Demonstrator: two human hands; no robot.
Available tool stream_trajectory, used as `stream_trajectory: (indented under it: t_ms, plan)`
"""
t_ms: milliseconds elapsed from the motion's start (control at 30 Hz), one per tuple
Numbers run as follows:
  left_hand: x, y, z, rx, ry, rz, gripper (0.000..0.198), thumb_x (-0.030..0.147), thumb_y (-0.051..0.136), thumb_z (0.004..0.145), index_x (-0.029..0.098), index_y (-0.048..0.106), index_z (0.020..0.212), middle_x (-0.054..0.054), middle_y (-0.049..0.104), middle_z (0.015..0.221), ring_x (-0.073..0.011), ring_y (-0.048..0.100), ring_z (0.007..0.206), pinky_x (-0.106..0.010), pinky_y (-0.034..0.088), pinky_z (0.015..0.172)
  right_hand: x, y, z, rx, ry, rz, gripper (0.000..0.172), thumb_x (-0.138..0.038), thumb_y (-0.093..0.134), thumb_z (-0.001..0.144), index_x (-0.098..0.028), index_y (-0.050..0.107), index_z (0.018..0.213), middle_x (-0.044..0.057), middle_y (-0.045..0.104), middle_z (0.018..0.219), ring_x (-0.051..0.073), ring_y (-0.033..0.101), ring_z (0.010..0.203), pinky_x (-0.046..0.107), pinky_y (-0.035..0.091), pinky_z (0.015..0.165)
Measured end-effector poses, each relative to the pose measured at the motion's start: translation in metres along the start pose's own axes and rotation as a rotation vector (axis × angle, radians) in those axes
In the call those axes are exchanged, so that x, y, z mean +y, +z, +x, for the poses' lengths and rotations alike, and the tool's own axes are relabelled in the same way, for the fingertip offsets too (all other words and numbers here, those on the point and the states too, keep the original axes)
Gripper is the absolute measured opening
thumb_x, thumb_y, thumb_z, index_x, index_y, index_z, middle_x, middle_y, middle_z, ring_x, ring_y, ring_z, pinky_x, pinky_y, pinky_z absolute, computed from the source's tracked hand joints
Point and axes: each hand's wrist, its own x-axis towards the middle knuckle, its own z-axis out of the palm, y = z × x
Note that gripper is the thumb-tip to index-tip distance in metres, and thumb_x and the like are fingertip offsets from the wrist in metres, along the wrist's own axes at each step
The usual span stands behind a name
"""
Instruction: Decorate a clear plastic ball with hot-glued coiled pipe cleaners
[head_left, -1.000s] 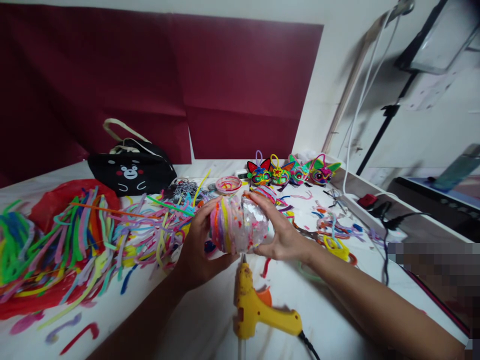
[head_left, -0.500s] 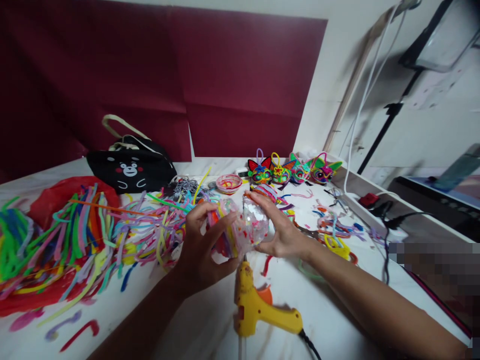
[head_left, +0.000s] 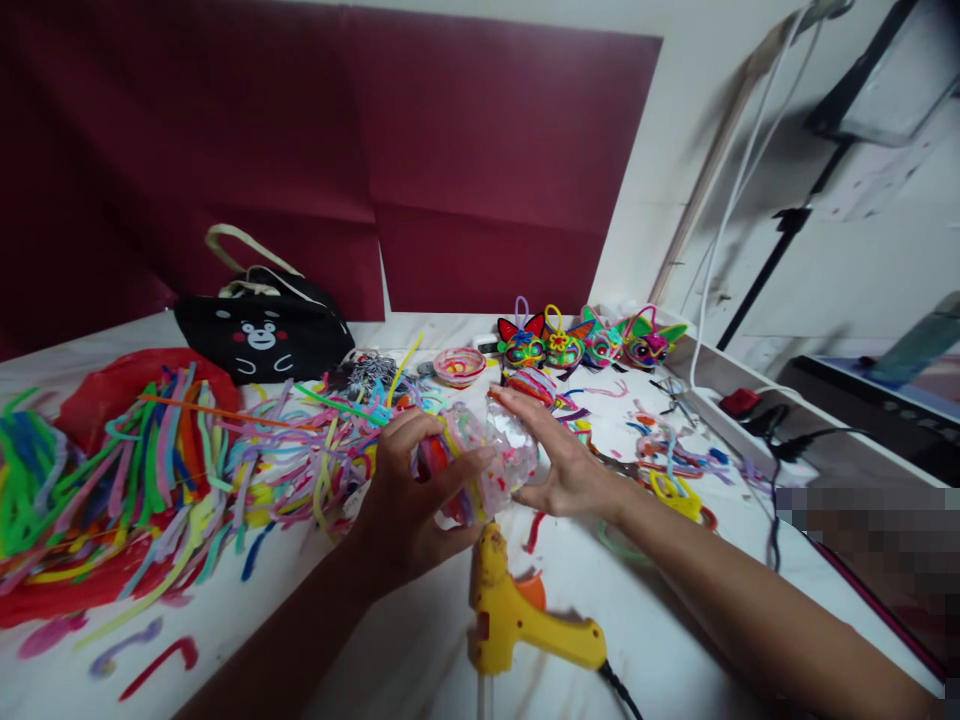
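My left hand (head_left: 401, 505) is closed around a half-round craft piece (head_left: 452, 440) with coloured stripes and a clear rim. In my right hand (head_left: 574, 468) is a clear, shiny plastic half shell (head_left: 517, 445) with pink and red specks. The two pieces meet rim to rim in front of me; whether they are joined all the way round is hidden by my fingers. Just below them on the table lies a yellow glue gun (head_left: 501, 610), its nozzle pointing away from me. A short red pipe cleaner (head_left: 535, 532) rests beside the nozzle.
Loose pipe cleaners (head_left: 165, 450) heap at left on a red plastic bag (head_left: 97, 395). Behind stands a black bag (head_left: 262, 340). Several eared ornaments (head_left: 562, 345) and a striped bowl (head_left: 459, 366) sit at the back. Cut scraps (head_left: 679, 450) and a power strip (head_left: 784, 465) are right.
The striped piece in my left hand has moved right and up against the clear shell, narrowing the gap between them. My right hand has barely moved.
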Motion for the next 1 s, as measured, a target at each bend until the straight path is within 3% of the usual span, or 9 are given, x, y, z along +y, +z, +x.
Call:
stream_trajectory:
  t_ms: [267,400,567,733,1000]
  plan:
    - [-0.002,0.0,-0.003,0.016,0.052,0.013,0.061,0.024,0.079,0.066,0.029,0.05,0.12,-0.01,0.034,0.123,-0.0318,0.041,0.121,-0.051,0.039,0.104,0.002,-0.002,0.0,-0.013,0.025,0.011,0.105,-0.031,0.079,0.072,-0.025,0.013,0.154,0.015,0.03,0.156,0.029,0.03,0.144,0.05,0.029,0.117]
    - [0.0,0.001,0.001,0.032,-0.111,-0.077,0.073,0.023,0.08,0.061,0.026,0.045,0.125,-0.012,0.034,0.125,-0.0318,0.042,0.121,-0.048,0.042,0.1,-0.001,-0.004,0.0,0.006,0.144,0.082,0.109,-0.036,0.082,0.069,-0.027,0.014,0.154,0.014,0.029,0.157,0.031,0.028,0.145,0.051,0.026,0.118]
    - [-0.001,0.0,0.004,-0.082,-0.284,-0.241,0.084,0.03,0.08,0.061,0.023,0.039,0.133,-0.014,0.036,0.128,-0.0331,0.039,0.126,-0.05,0.038,0.105,-0.012,-0.012,0.005,-0.001,0.289,0.243,0.113,-0.042,0.088,0.061,-0.025,0.023,0.152,0.014,0.031,0.155,0.032,0.031,0.143,0.047,0.028,0.117]
    - [-0.007,0.003,0.0,-0.152,-0.289,-0.397,0.085,0.032,0.08,0.064,0.026,0.036,0.137,-0.014,0.037,0.138,-0.0349,0.032,0.136,-0.053,0.031,0.11,-0.017,-0.017,0.008,-0.076,0.266,0.308,0.109,-0.042,0.087,0.062,-0.024,0.027,0.151,0.014,0.034,0.154,0.031,0.033,0.143,0.045,0.028,0.117]
    - [-0.01,0.006,-0.002,-0.175,-0.315,-0.556,0.083,0.031,0.079,0.068,0.027,0.037,0.14,-0.014,0.042,0.137,-0.0348,0.039,0.132,-0.054,0.035,0.109,-0.013,-0.017,0.007,-0.137,0.255,0.282,0.11,-0.044,0.087,0.061,-0.024,0.026,0.151,0.015,0.035,0.153,0.032,0.036,0.141,0.047,0.031,0.114]
